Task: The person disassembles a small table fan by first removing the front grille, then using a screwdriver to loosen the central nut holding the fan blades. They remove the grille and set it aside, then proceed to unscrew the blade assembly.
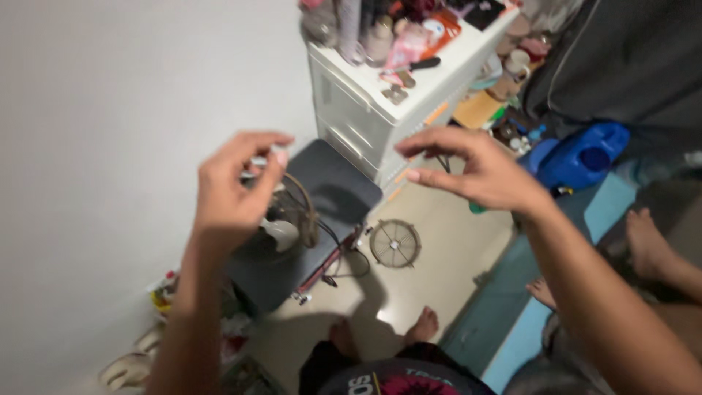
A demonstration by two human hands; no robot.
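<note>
Above the stool point(333, 183), my left hand point(234, 194) is pinching a small pale part point(262, 161) (too blurred to identify); my right hand point(479, 172) is hovering half-curled, empty. Keeping the pinch firm seems wise.

A plain pale wall point(95, 132) fills the left side. Against it stands a white plastic drawer unit point(365, 110), its top crowded with bottles and clutter. The floor point(439, 241) is beige tile under soft indoor light. A blue jug point(585, 157) sits near a teal mat point(504, 307).
</note>
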